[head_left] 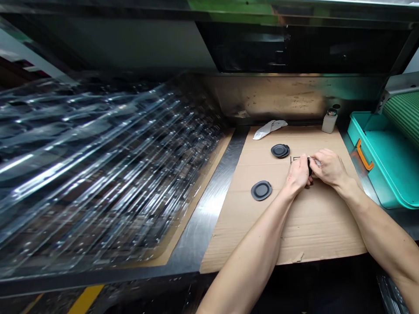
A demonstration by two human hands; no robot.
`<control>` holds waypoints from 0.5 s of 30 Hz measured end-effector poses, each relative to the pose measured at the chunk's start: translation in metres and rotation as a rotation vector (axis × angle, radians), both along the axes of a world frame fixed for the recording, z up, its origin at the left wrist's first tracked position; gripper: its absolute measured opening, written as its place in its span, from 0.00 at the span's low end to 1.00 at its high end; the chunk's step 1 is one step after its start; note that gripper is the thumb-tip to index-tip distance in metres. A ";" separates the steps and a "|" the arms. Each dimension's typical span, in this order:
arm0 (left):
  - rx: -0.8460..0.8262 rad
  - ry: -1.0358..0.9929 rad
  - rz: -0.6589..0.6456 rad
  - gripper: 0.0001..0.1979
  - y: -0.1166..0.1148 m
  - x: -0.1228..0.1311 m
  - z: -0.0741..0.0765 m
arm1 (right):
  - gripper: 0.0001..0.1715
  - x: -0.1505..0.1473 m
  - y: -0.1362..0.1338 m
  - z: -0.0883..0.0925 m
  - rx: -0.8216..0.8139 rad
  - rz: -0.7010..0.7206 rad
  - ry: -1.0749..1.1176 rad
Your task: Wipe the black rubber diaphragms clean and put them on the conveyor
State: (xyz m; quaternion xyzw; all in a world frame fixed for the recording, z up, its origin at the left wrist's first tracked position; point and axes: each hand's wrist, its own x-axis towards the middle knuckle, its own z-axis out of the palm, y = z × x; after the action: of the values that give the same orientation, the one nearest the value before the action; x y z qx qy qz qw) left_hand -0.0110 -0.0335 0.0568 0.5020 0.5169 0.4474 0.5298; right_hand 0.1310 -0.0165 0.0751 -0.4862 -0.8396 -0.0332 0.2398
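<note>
Over a cardboard sheet (pixel 242 209), my two hands meet close together. My left hand (pixel 298 172) is closed around a small black piece (pixel 309 166), seen edge-on and mostly covered by the fingers. Pressed up against that piece is my right hand (pixel 329 166), its fingers pinched; a small pale bit shows at the fingertips, too small to name. To the left of my hands lies a flat black oval part (pixel 261 190) with a raised rim. Farther back sit black oval parts (pixel 280 151) that overlap each other.
Stacked clear plastic trays (pixel 108 174) fill the left side, blurred. A crumpled white cloth or wipe (pixel 270 129) and a bottle with a metal top (pixel 329 121) stand along the back. On the right is a teal bin (pixel 376 174) with an orange handle, beside a green mesh surface (pixel 404 113).
</note>
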 end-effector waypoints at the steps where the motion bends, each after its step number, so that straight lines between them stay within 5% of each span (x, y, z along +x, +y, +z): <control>1: 0.012 0.020 0.002 0.32 -0.001 0.000 0.001 | 0.14 0.001 0.000 0.000 -0.011 -0.003 -0.005; 15: 0.008 0.000 0.035 0.29 -0.003 0.004 0.002 | 0.14 -0.005 -0.002 -0.004 0.031 -0.047 0.030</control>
State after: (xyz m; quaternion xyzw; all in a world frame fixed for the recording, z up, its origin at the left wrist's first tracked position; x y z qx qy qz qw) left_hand -0.0071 -0.0368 0.0591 0.4950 0.5240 0.4586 0.5197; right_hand 0.1258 -0.0187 0.0713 -0.5023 -0.8237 -0.0445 0.2594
